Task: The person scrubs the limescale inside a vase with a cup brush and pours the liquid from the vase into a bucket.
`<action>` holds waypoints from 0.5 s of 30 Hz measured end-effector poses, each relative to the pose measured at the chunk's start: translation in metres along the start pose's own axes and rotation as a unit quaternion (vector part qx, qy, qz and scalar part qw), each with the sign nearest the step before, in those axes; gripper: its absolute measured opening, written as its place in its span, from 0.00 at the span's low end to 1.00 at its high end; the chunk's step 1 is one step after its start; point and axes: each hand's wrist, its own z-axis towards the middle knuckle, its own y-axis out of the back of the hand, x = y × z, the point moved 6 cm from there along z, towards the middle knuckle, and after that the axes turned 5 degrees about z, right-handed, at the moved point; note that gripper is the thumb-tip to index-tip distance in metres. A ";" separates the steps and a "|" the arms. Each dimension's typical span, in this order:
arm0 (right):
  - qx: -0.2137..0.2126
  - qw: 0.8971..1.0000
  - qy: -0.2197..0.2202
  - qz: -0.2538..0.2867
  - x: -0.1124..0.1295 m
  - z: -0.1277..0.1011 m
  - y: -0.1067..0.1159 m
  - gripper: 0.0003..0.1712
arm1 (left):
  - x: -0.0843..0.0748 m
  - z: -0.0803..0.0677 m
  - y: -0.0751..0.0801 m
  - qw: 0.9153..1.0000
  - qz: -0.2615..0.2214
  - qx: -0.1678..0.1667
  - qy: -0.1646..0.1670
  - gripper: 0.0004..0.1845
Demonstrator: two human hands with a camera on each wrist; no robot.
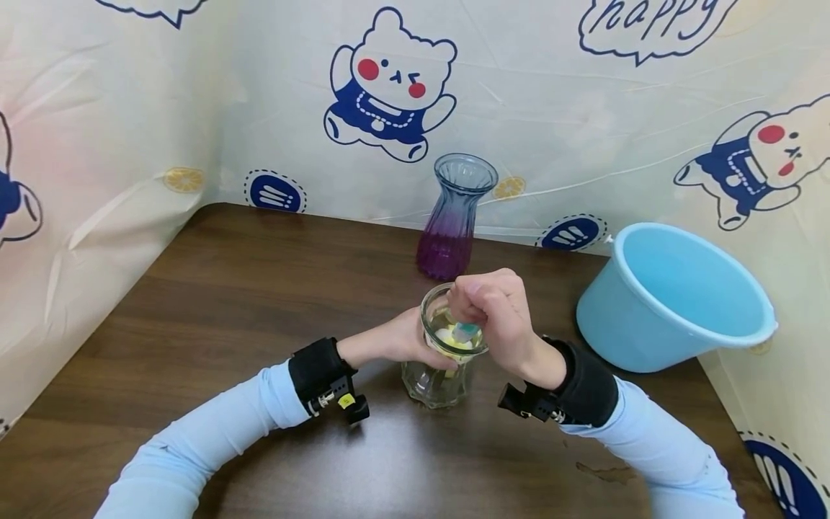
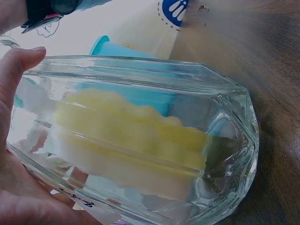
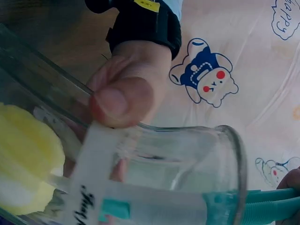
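A clear glass vase stands tilted in the middle of the table. My left hand grips it round the neck, thumb and fingers on opposite sides. Inside is a bottle brush with a yellow and white sponge head, seen through the glass in the left wrist view. My right hand is closed over the vase's mouth and holds the brush's teal handle, which passes down through the opening. A white label with dark lettering wraps part of the neck.
Behind the clear vase stands a blue-to-purple glass vase, close to the back wall covering. A light blue bucket is at the right, beside my right forearm. Patterned sheeting borders the brown table.
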 end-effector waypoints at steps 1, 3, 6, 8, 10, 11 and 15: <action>0.001 1.000 0.004 0.001 0.003 0.001 0.000 0.15 | 0.000 0.000 0.000 1.000 0.004 -0.002 -0.002 0.39; 0.003 1.000 0.017 0.005 0.008 0.003 0.001 0.15 | -0.001 0.001 0.000 1.000 0.011 -0.007 -0.008 0.41; 0.003 0.999 0.037 0.011 0.018 0.008 0.003 0.15 | -0.002 0.001 0.001 1.000 0.024 -0.016 -0.013 0.41; 0.001 0.999 0.040 0.013 0.019 0.009 0.008 0.15 | -0.003 0.001 0.001 0.999 0.029 -0.020 -0.014 0.41; -0.001 0.999 0.037 0.023 0.017 0.009 0.014 0.16 | -0.002 0.001 0.002 0.999 0.036 -0.025 -0.014 0.40; 0.001 0.999 0.033 0.027 0.006 0.004 0.023 0.17 | -0.003 0.001 0.002 0.999 0.040 -0.027 -0.013 0.40; 0.004 0.998 0.024 0.053 -0.040 -0.020 0.066 0.20 | -0.002 0.000 0.002 0.999 0.039 -0.030 -0.006 0.40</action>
